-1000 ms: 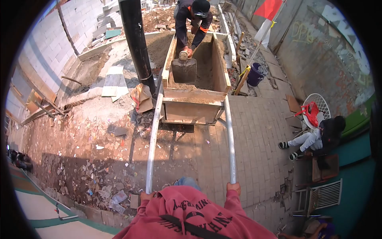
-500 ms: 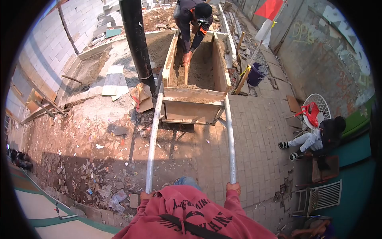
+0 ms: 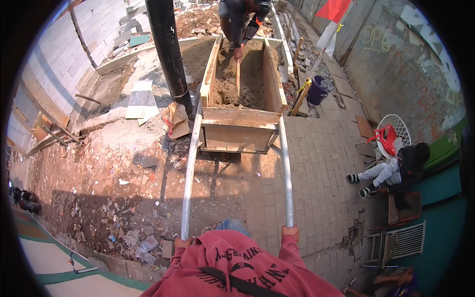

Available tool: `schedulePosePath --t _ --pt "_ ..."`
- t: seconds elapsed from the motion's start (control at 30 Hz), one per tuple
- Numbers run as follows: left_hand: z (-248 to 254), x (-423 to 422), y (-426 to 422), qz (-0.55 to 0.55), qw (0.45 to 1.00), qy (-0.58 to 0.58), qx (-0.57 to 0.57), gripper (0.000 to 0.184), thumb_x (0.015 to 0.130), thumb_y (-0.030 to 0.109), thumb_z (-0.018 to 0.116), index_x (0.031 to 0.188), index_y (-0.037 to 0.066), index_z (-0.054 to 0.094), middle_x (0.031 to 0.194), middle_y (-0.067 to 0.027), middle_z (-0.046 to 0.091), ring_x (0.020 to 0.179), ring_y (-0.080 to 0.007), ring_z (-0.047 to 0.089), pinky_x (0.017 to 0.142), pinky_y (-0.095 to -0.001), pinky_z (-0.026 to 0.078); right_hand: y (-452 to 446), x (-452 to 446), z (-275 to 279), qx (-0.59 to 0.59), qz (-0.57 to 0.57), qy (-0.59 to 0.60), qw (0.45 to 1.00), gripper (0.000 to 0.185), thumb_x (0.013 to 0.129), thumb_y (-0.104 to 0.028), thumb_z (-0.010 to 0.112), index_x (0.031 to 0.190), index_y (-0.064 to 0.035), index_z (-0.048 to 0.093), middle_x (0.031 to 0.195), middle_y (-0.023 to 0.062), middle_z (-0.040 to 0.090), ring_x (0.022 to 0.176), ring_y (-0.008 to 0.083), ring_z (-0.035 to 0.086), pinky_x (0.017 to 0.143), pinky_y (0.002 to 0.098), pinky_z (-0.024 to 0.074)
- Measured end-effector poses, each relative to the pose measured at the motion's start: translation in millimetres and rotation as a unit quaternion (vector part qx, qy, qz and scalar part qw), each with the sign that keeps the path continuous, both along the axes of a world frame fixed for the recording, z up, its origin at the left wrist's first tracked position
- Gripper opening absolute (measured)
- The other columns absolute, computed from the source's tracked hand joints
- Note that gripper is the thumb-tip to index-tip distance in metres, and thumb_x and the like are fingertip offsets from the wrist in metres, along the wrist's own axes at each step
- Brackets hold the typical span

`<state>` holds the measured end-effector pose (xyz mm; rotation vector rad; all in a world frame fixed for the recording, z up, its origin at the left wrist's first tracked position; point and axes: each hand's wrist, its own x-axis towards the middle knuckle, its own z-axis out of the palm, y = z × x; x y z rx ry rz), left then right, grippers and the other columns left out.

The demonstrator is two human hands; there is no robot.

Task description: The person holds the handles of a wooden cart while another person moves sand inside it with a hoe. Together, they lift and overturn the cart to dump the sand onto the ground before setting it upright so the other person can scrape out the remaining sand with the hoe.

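Observation:
My left hand (image 3: 182,242) is closed around the end of the left metal handle (image 3: 191,173) of a wooden handcart (image 3: 237,138). On the other side, my right hand (image 3: 291,232) grips the right metal handle (image 3: 286,173). Both handles run forward to the cart's box, which has sand (image 3: 228,91) in it. At the far end of the box a co-worker (image 3: 242,20) bends over it. Their hands hold a wooden tool handle (image 3: 238,79) that reaches down into the sand; its working end cannot be made out.
A black pole (image 3: 170,54) stands close to the cart's left side. To the right are a dark bucket (image 3: 319,90) and a red-and-white flag (image 3: 334,12). A seated person (image 3: 396,171) is by the right wall. Rubble (image 3: 123,232) covers the ground at left, paving (image 3: 321,188) at right.
The co-worker has shifted back toward the top edge, and the tool handle has moved slightly right. More loose sand shows at the near left of the box. My hands and the cart stay put.

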<state>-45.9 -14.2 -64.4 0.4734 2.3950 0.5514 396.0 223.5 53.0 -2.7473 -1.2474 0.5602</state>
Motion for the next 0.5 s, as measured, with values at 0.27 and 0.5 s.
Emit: schedulePosePath --t 0.27,0.5 --pt "15 4 6 0.004 1.0 0.0 0.0 0.064 0.059 0.049 0.088 0.084 -0.008 0.071 0.082 -0.0268 0.071 0.083 -0.0378 0.072 0.071 -0.0471 0.056 0 3 -5 0.002 0.008 0.005 1.0 0.039 0.071 -0.029 0.068 0.099 -0.0026 0.071 0.101 0.0245 0.07 0.098 0.0437 0.066 0.089 0.0512 0.0512" --pt "12 4 4 0.002 1.0 0.007 -0.004 0.063 0.06 0.049 0.088 0.083 -0.008 0.072 0.081 -0.0272 0.071 0.084 -0.0378 0.072 0.07 -0.047 0.056 0 3 -3 0.007 0.006 0.004 1.0 0.038 0.072 -0.028 0.068 0.099 -0.0021 0.071 0.101 0.0245 0.07 0.099 0.0434 0.066 0.088 0.0512 0.051"
